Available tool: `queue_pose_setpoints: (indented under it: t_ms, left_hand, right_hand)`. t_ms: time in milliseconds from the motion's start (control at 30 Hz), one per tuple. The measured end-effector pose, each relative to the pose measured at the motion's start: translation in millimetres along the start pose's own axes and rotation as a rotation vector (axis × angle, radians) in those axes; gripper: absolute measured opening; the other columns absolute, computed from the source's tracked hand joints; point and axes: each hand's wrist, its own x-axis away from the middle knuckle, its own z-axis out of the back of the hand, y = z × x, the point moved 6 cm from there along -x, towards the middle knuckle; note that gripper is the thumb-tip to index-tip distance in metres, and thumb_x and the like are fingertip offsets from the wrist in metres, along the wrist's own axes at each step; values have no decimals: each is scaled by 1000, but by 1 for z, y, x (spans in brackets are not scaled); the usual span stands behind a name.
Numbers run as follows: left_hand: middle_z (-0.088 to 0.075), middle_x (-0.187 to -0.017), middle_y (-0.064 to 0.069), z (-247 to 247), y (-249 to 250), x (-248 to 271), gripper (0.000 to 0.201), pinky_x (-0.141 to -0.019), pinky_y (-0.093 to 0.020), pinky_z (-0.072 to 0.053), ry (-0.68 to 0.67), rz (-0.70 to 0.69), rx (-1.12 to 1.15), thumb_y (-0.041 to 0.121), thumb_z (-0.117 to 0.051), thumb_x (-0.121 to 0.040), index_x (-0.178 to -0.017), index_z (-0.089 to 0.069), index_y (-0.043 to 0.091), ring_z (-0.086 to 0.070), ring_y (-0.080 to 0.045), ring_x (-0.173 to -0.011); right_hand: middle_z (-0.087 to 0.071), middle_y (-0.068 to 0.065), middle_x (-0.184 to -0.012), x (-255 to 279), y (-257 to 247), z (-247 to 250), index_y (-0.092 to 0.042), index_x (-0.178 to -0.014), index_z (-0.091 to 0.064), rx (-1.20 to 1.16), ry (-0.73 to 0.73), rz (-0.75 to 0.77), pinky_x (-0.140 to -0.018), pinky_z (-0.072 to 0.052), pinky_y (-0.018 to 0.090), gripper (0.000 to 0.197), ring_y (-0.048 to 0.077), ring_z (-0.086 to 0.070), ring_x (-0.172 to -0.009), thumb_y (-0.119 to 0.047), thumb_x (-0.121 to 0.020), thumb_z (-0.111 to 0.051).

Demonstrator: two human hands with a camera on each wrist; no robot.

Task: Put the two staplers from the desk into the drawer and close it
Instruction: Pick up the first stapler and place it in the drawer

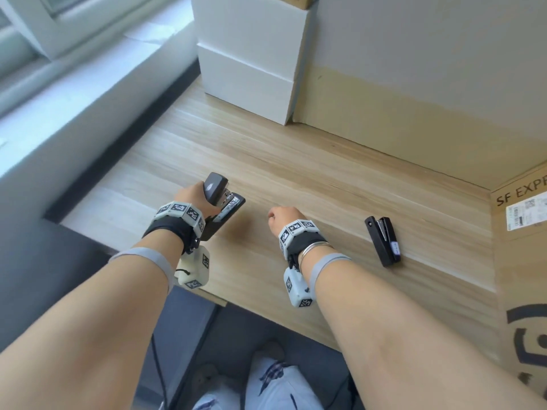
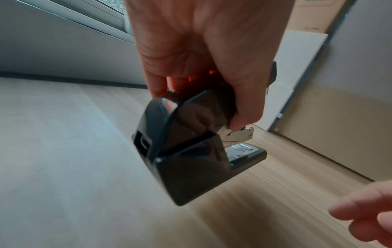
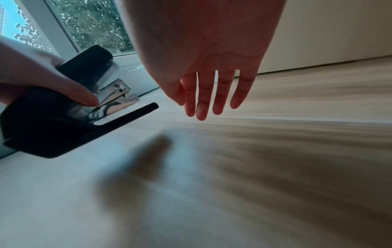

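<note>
My left hand (image 1: pixel 195 196) grips a large black stapler (image 1: pixel 220 208) by its top arm, lifted a little above the wooden desk (image 1: pixel 296 173) at its left side. In the left wrist view the thumb and fingers (image 2: pixel 244 115) wrap the large stapler (image 2: pixel 191 151), whose base tilts down. The right wrist view shows this stapler (image 3: pixel 63 117) at the left. My right hand (image 1: pixel 284 216) hovers over the desk's middle, fingers (image 3: pixel 203 100) straight and holding nothing. A smaller black stapler (image 1: pixel 383 241) lies flat on the desk, right of my right hand. No drawer is in view.
Stacked white boxes (image 1: pixel 251 63) stand at the desk's back. A cardboard panel (image 1: pixel 414 113) lines the far side, and a printed cardboard box (image 1: pixel 524 232) closes off the right. A window sill (image 1: pixel 74 99) runs along the left. The desk's front edge (image 1: pixel 266 318) is near my knees.
</note>
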Motion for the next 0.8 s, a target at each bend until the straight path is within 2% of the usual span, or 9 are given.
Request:
queue_pose_setpoints:
  t_ms: [133,200,267,433,567,667,800]
  left_hand:
    - [-66,-94,-11,27,-68,21,31,-79,-35,-52,61,59,36,34,-67,-73,-93,-52,16,-61,-30,-82]
    - [-64,-89,-10,37,-104,34,30,-75,-33,-50,87,85,49,33,-68,-73,-91,-52,16,-61,-31,-82]
    - [-61,-84,-7,47,-142,48,29,-70,-30,-44,118,131,74,33,-68,-72,-88,-51,16,-57,-29,-76]
    - [-61,-85,-7,60,-237,80,31,-71,-29,-42,104,253,88,37,-69,-68,-88,-53,19,-56,-29,-78]
    - [-62,-87,-8,48,-298,95,30,-73,-31,-47,62,321,48,32,-69,-69,-90,-54,17,-57,-30,-79]
    - [-62,-88,-8,24,-329,93,34,-78,-36,-51,17,364,19,30,-69,-69,-96,-55,14,-59,-31,-79]
    - [-60,-89,-9,-13,-354,79,36,-79,-37,-51,-48,396,14,29,-70,-69,-94,-48,15,-55,-31,-78]
  right_hand:
    - [-56,4,-135,12,-49,-21,-21,-122,-62,78,12,43,-105,-39,39,37,30,-42,-130,-14,-94,-39]
    - [-52,4,-138,17,-72,-34,-22,-125,-60,92,9,55,-106,-36,39,37,29,-37,-132,-14,-95,-40]
    - [-49,3,-139,21,-93,-49,-24,-126,-58,91,20,68,-106,-34,38,36,28,-36,-132,-16,-95,-41]
    - [-45,1,-142,22,-136,-90,-25,-130,-53,68,85,91,-106,-34,36,39,25,-35,-132,-15,-94,-42]
    - [-39,1,-149,18,-158,-116,-23,-133,-50,15,213,82,-109,-29,39,40,26,-31,-138,-16,-93,-45]
    - [-27,-3,-157,13,-164,-129,-29,-140,-41,-11,292,40,-116,-18,44,50,26,-19,-146,-18,-92,-46]
    - [-16,-11,-160,6,-166,-142,-40,-145,-28,9,361,-12,-119,-6,46,55,20,-9,-149,-26,-94,-41]
